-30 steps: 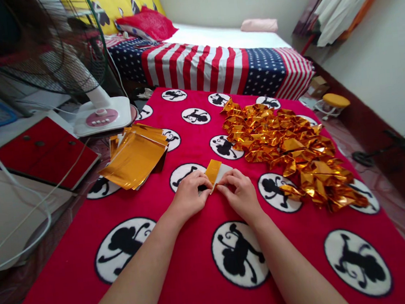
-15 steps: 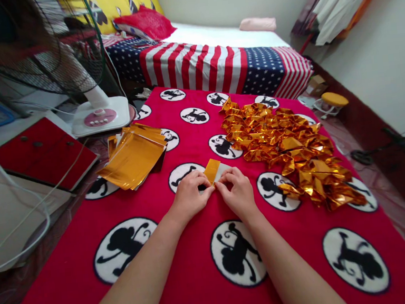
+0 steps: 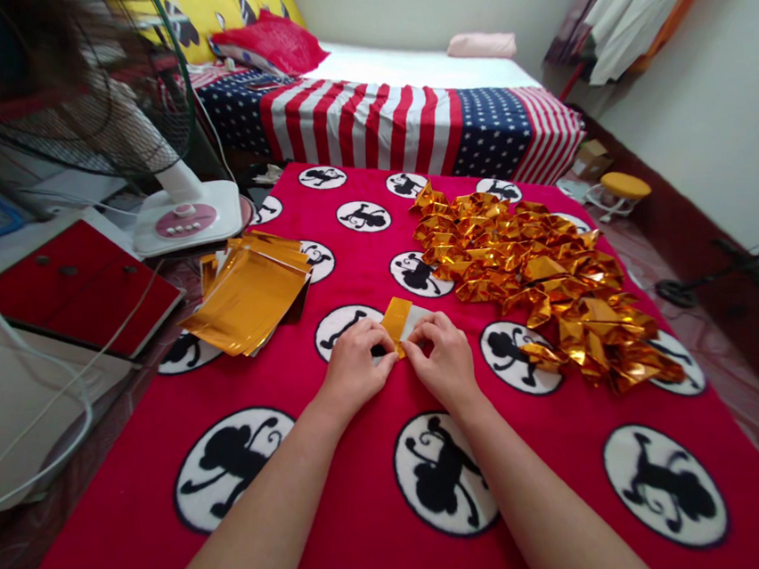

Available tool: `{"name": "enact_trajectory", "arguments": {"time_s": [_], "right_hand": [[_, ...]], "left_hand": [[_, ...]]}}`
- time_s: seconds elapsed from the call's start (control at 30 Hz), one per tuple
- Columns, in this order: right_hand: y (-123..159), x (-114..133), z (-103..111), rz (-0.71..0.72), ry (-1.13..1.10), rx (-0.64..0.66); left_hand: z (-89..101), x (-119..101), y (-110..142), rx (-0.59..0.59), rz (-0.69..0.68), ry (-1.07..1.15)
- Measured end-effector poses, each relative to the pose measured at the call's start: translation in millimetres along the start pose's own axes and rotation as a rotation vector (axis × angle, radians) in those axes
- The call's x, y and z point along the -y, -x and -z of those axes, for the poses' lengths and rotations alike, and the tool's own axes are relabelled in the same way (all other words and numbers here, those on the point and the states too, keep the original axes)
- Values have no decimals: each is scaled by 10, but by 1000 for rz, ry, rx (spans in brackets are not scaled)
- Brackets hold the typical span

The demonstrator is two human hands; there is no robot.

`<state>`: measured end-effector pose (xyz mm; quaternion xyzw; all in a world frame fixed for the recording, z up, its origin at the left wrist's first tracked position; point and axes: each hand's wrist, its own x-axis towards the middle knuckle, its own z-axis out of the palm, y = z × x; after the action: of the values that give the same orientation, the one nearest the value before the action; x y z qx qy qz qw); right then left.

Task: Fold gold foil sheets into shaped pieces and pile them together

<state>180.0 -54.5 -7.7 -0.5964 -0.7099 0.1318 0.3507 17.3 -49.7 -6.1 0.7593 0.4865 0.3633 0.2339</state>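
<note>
A small gold foil sheet (image 3: 399, 317), partly folded so its white back shows, lies on the red monkey-print blanket (image 3: 370, 464). My left hand (image 3: 355, 367) pinches its near left edge with curled fingers. My right hand (image 3: 447, 360) pinches the near right edge, fingertips almost meeting the left hand's. Left of my hands lies a stack of flat gold foil sheets (image 3: 249, 290). To the right spreads a heap of folded gold foil pieces (image 3: 540, 282).
A standing fan's white base (image 3: 186, 219) and wire cage (image 3: 65, 82) are at the far left, beside a red drawer unit (image 3: 78, 291) with white cables. A bed with a stars-and-stripes cover (image 3: 404, 121) lies beyond the blanket. A yellow-lidded jar (image 3: 622, 191) sits on the floor at right.
My right hand's fingertips have moved slightly left, closer to the left hand, pinching the sheet's near edge. The view shifted a little; nothing else moved.
</note>
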Motion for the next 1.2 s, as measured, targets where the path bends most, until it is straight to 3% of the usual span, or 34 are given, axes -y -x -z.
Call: {"name": "enact_trajectory", "arguments": {"time_s": [0.7, 1.2], "right_hand": [[9, -3, -17, -1, 34, 3], [10, 24, -4, -22, 47, 22]], "left_hand": [[115, 11, -42, 106, 35, 140], [-14, -4, -23, -3, 89, -3]]}}
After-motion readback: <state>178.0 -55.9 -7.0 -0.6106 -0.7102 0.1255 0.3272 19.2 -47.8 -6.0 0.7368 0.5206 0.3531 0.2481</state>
